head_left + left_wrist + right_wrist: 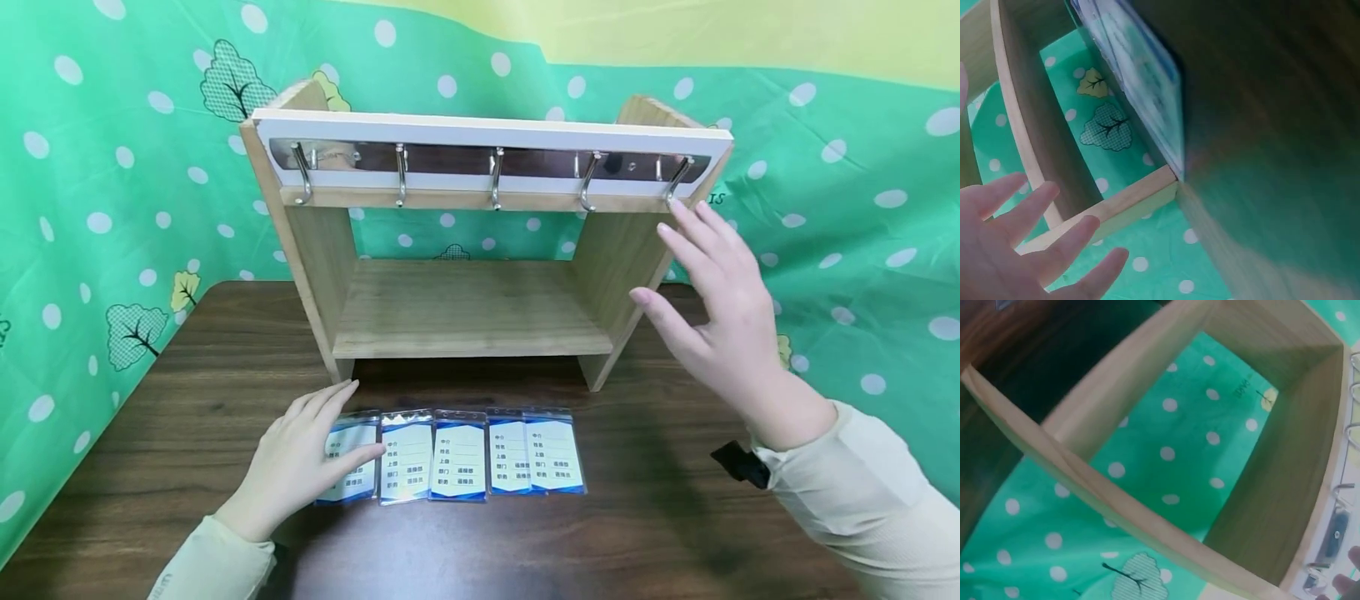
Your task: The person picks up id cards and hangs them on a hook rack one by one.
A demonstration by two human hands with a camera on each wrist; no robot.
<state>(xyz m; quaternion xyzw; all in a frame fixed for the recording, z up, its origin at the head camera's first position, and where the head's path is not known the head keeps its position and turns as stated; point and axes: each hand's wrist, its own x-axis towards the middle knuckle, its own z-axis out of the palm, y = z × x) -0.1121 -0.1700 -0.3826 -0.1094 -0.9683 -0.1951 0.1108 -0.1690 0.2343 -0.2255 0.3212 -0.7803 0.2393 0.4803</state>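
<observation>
Several clear-sleeved ID badges with blue-and-white printed cards lie in a row on the table, the two at the right overlapping. My left hand, fingers straight and thumb spread, is over the leftmost badge and partly hides it; contact cannot be told. Behind the row stands a wooden shelf with a white front rail carrying several metal hooks. My right hand holds nothing, its fingers extended close to the rightmost hook. In the right wrist view, only its fingertips show.
The dark wooden table extends to both sides of the shelf. Behind it hangs a green cloth with white dots and trees. A black strap sticks out at the right wrist.
</observation>
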